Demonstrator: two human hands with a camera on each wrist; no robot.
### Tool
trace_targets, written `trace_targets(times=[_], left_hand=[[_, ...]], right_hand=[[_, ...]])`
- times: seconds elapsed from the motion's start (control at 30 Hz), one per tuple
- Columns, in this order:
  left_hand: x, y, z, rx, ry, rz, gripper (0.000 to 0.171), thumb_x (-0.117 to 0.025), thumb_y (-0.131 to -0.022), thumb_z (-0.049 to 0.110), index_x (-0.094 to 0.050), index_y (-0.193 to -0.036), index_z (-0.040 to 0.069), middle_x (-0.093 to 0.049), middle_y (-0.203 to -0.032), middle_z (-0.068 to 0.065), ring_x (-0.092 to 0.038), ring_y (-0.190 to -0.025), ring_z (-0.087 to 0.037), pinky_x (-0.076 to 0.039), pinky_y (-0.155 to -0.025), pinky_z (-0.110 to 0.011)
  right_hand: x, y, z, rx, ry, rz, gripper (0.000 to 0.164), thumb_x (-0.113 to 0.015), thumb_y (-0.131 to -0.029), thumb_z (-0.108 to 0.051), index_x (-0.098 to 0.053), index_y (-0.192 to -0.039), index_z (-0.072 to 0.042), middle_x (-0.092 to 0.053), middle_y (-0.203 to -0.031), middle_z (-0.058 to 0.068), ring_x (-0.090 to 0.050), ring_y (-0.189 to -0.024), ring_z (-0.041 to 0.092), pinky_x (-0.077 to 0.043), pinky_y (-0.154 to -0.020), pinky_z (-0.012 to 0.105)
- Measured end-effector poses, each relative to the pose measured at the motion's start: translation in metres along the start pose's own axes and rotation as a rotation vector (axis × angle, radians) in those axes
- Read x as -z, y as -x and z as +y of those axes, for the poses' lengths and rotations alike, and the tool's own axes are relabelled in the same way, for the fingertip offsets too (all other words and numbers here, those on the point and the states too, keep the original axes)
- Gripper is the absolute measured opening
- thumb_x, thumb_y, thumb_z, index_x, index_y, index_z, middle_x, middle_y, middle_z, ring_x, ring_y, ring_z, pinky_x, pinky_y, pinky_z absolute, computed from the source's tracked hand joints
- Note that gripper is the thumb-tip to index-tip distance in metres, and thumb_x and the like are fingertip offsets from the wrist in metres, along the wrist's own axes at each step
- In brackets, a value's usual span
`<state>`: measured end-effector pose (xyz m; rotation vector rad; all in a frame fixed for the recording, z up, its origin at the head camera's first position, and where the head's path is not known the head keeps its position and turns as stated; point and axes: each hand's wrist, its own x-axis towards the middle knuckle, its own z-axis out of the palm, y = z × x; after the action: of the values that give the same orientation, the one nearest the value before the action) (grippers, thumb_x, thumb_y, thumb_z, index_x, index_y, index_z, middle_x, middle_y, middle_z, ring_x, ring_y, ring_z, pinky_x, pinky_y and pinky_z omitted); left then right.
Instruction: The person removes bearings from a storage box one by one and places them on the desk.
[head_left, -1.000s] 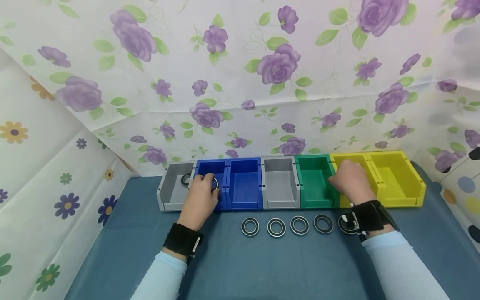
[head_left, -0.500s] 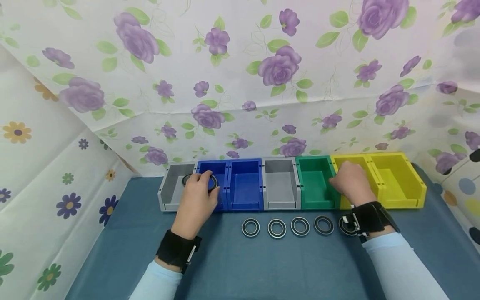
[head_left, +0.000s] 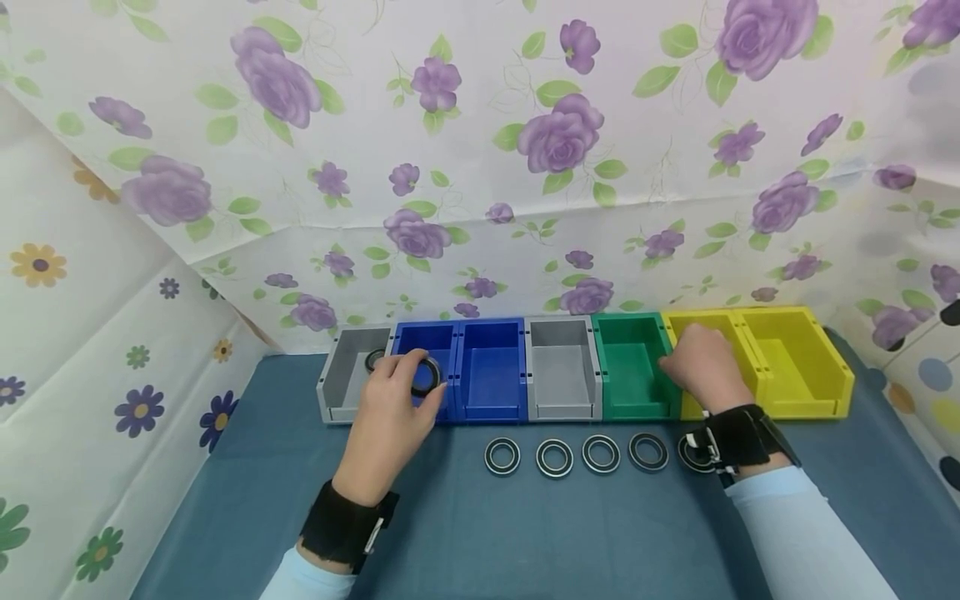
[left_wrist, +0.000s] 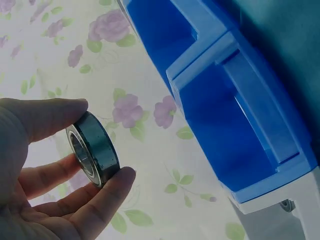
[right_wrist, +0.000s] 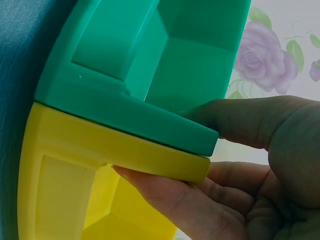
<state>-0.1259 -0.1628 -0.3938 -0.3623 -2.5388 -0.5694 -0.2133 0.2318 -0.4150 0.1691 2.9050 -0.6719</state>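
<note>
My left hand (head_left: 386, 421) pinches a ball bearing (left_wrist: 101, 147) between thumb and fingers, clear of the left blue bin (left_wrist: 292, 130). In the left wrist view the ring stands tilted, its dark outer face toward the camera. A second bearing (head_left: 371, 360) lies in the left grey bin (head_left: 345, 414), partly hidden behind the fingers. My right hand (head_left: 705, 367) grips the adjoining side walls of the green bin (right_wrist: 165, 125) and the left yellow bin (right_wrist: 150, 155). In the right wrist view the thumb is on the green side and a finger on the yellow.
Several more bearings (head_left: 542, 458) lie in a row on the blue cloth (head_left: 480, 533) before the bins; the rightmost is partly under my right wrist. Another blue bin (head_left: 491, 412), a grey bin (head_left: 564, 411) and another yellow bin (head_left: 806, 407) complete the row against the flowered backdrop (head_left: 465, 250).
My left hand has drawn back toward me and left from the left blue bin, and its wrist is lower in view. The bearing has turned and shows more. My right hand stays put.
</note>
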Motion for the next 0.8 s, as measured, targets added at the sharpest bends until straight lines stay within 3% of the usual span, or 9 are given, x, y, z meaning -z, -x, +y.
trace_targets(times=[0.37,0.8], left_hand=[[0.002,0.019,0.005,0.037,0.077,-0.024,0.047,-0.074,-0.079,0.024,-0.055,-0.120,0.009,-0.054,-0.113,-0.010,-0.055,-0.100,-0.019,-0.048,-0.076,-0.029],[-0.014,0.047,0.002,0.102,0.063,-0.115,0.048,-0.076,-0.074,0.019,-0.056,-0.117,0.012,-0.054,-0.112,-0.007,-0.054,-0.103,-0.019,-0.048,-0.078,-0.031]], right_hand=[[0.001,0.000,0.000,0.000,0.008,-0.004,0.023,-0.062,-0.085,-0.020,-0.057,-0.080,0.002,-0.048,-0.064,0.011,-0.049,-0.057,0.024,-0.041,-0.051,0.032],[0.000,0.001,0.000,0.003,0.004,0.007,0.024,-0.061,-0.086,-0.021,-0.057,-0.080,0.002,-0.048,-0.064,0.011,-0.049,-0.056,0.024,-0.041,-0.051,0.031]])
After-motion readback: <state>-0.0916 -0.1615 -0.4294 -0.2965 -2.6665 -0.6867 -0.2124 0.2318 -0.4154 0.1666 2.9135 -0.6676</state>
